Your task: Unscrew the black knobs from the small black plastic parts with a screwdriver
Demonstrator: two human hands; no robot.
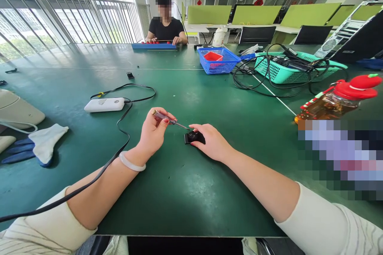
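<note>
My left hand [154,129] is closed round the handle of a thin screwdriver [179,125]. Its metal shaft points right and slightly down, and the tip is at the upper edge of a small black part [191,137]. That part lies on the green table [191,191], held between the thumb and fingers of my right hand [211,141]. Whether the tip touches the part or a fingertip cannot be made out.
A white power bank [104,104] with a black cable lies left of centre. Blue-white gloves [49,139] are further left. Behind stand a blue basket [220,65] and a teal basket [299,72] with cables. A red-lidded bottle [338,101] is right. A person sits across.
</note>
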